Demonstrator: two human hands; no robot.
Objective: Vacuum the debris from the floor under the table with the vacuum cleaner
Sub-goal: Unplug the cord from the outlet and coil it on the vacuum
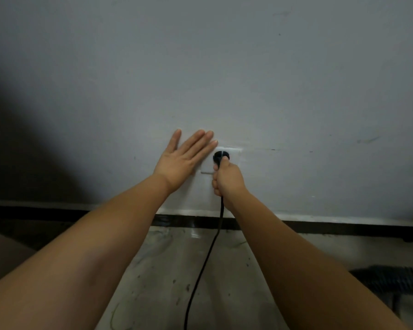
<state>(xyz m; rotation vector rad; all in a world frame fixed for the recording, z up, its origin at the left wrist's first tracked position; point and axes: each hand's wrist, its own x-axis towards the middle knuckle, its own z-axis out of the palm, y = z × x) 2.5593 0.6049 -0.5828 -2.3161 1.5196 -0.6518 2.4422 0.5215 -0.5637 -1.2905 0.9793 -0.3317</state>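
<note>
We see the black plug [220, 156] sitting at the white wall socket [234, 154], low on the grey wall [224, 67] just above the dark skirting [320, 226]. Its black cord [206, 258] drops from the plug down across the stained floor [167, 270] toward the bottom edge. We can't tell if the plug is fully seated or only partway; the fist covers most of it.

Progress, as we judge it: very early. This looks like the power hookup step. No vacuuming is visible, and no table or debris patch is in frame. The vacuum cleaner itself is not clearly shown; only a dark ribbed hose [396, 277] at the lower right, probably part of it, lies on the floor. Left to do: finish with the plug, pick up the machine, reach the table, and clean beneath it.

Hand poses: right hand [227, 178] is curled into a fist round the plug and the top of the cord, knuckles facing us, forearm reaching up from lower right. Left hand [185, 160] lies flat, fingers straight and spread, palm against the wall, fingertips touching the socket plate's left edge, likely bracing. It holds nothing. The two hands sit just beside each other, not touching.
</note>
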